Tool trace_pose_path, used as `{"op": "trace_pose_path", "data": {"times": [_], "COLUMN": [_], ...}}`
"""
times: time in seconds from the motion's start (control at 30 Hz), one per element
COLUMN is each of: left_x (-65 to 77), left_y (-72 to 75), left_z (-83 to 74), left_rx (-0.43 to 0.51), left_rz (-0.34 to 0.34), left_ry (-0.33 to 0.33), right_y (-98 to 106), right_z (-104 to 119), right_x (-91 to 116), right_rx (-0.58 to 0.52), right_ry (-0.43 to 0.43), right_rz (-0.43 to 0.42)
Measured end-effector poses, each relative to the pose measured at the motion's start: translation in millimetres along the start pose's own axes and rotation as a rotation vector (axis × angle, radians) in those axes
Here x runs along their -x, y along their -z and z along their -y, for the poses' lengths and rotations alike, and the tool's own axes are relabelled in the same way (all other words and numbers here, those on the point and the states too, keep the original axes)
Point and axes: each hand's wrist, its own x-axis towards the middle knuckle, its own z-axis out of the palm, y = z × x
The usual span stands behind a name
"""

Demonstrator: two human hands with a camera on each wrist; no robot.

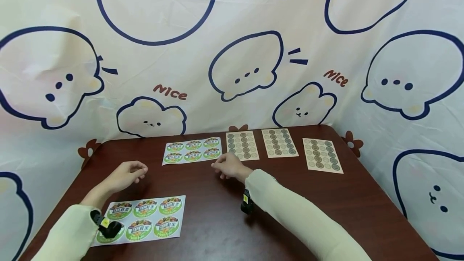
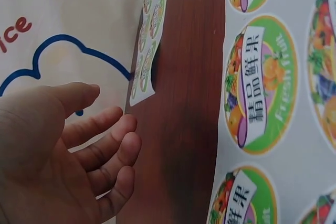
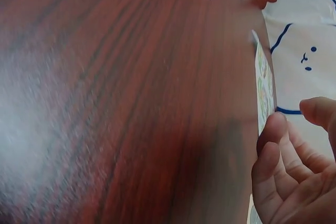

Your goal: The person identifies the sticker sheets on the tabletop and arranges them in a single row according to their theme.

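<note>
My left hand (image 1: 127, 175) hovers above the left side of the table, just beyond a large sheet of fruit-label stickers (image 1: 139, 230). Its fingers are loosely bent and hold nothing, as the left wrist view shows, with the sheet's green oval labels (image 2: 261, 84) to the right. Near the lower right corner of a farther fruit-label sheet (image 1: 193, 150) is my right hand (image 1: 230, 166), overlapping the bottom of a beige sheet of small round stickers (image 1: 243, 145). In the right wrist view its thumb stands apart from the relaxed fingers (image 3: 270, 169), nothing between them.
Two more beige sheets of round stickers, one in the middle (image 1: 280, 143) and one at the right (image 1: 322, 155), lie along the back of the dark brown table (image 1: 290, 184). A white curtain (image 1: 239, 11) with cartoon outlines hangs behind and beside the table.
</note>
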Motion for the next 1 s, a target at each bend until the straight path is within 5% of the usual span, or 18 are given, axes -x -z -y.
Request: {"op": "trace_pose_path", "data": {"times": [0.43, 1.0], "left_x": [-26.8, -50.6], "left_y": [-17.0, -21.5], "left_z": [-8.2, -14.1], "left_rx": [-0.004, 0.014], "left_rz": [-0.002, -0.025], "left_ry": [0.032, 0.088], "right_y": [14, 15], "right_z": [-9, -12], "right_x": [-12, -31], "right_rx": [0.043, 0.009], "right_ry": [-0.038, -0.022], "right_rz": [-0.062, -0.067]}}
